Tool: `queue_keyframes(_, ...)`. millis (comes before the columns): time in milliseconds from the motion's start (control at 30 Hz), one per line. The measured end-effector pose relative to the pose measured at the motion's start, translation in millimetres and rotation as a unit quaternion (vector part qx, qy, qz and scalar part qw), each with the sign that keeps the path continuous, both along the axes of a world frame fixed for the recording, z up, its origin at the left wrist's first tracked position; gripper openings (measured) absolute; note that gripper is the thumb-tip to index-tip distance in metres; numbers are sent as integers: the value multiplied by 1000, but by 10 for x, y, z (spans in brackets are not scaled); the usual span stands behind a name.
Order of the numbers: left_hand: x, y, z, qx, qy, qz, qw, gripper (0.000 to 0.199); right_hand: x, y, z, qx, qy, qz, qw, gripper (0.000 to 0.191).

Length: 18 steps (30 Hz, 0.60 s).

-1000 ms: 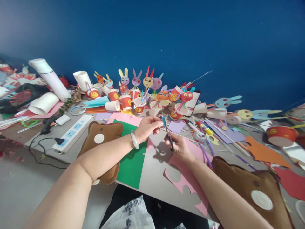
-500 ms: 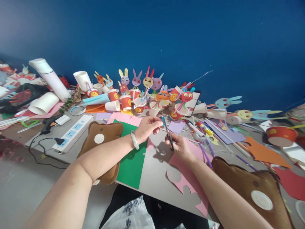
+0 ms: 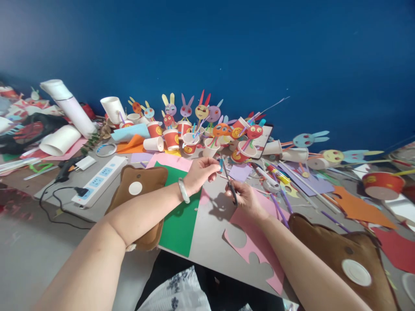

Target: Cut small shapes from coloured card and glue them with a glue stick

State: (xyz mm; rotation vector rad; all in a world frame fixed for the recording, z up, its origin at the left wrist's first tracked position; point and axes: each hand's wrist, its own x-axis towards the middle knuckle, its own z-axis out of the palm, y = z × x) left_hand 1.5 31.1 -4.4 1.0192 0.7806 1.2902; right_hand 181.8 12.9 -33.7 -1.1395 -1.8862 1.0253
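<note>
Between the fingertips of my left hand (image 3: pixel 205 173) is a small blue piece of paper (image 3: pixel 221 164), pinched above the tabletop. A pale bangle (image 3: pixel 183 190) circles that wrist. My right hand (image 3: pixel 245 198) is closed around the dark handles of a pair of scissors (image 3: pixel 232 190). The blades point up and away from me, just right of the blue piece; a small gap seems to lie between them. Under my left forearm lie a green sheet (image 3: pixel 180 233) and a brown cushion (image 3: pixel 138 177). Pink paper with round cutouts (image 3: pixel 256 237) lies beneath my right forearm.
Paper cups (image 3: pixel 170 139) carrying rabbit-faced paper figures (image 3: pixel 186 111) line the wall side. A white power strip (image 3: pixel 99 179) with a plugged cable is at left. Another brown cushion (image 3: pixel 324 250), orange paper (image 3: pixel 359 207) and straws spread across the right.
The scissor blades have shifted slightly, sitting a little apart from the blue piece, and my right hand has moved a touch rightward. The pink sheet's cut edge has shifted slightly.
</note>
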Motion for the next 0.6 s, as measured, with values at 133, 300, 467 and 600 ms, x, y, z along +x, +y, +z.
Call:
queue_keyframes(133, 0, -2, 7, -4, 2, 8, 1000, 18, 4, 0, 12, 5, -7, 1, 1000, 51)
queue_keyframes(300, 0, -7, 11, -9, 3, 16, 1000, 16, 4, -15, 47, -28, -9, 1, 1000, 48)
queue_keyframes(467, -2, -2, 3, -11, -2, 22, 1000, 13, 23, -15, 54, -19, -23, 5, 1000, 47)
queue_keyframes(600, -4, -3, 11, -11, -4, 28, 1000, 11, 51, -3, 46, -20, -29, 17, 999, 46)
